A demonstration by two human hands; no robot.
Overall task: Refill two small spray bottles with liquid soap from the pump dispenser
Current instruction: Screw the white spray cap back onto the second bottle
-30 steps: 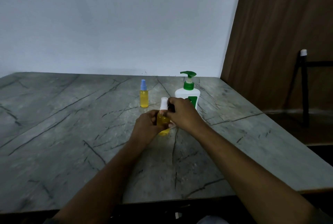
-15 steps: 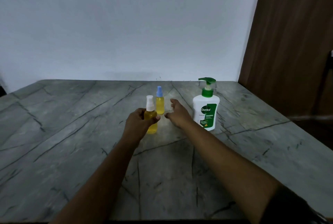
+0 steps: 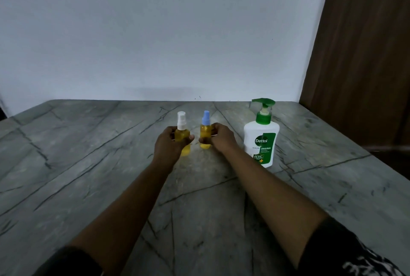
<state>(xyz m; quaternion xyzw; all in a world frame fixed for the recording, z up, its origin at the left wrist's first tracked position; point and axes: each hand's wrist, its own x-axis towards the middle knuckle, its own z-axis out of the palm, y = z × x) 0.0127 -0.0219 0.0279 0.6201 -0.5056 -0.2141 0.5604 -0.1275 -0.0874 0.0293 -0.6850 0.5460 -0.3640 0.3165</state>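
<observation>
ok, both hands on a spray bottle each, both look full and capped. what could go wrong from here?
1. The left hand and right hand hold the white-capped bottle and blue-capped bottle close together; they could knock against each other.
2. The pump dispenser stands just beside the right wrist; a sideways move may tip it.
3. Cap tightness cannot be judged here; a loose cap could leak yellow soap onto the table.
</observation>
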